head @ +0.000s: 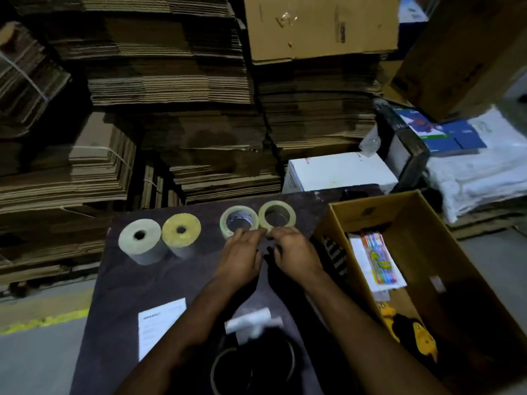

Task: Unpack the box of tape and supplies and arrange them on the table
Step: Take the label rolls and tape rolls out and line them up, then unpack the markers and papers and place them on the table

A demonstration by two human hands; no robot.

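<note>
Both hands, left hand and right hand, lie loosely curled side by side, fingertips touching two clear tape rolls just ahead. Step: lining up rolls. Next, probably: reach right into the box for remaining supplies.

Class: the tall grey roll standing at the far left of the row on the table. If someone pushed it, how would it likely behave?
The tall grey roll stands on its flat end, so a low push would probably slide it rather than roll it. It looks thickly wound with a small core, so likely heavy for its size. Tipped over, it could roll off the table.
</note>
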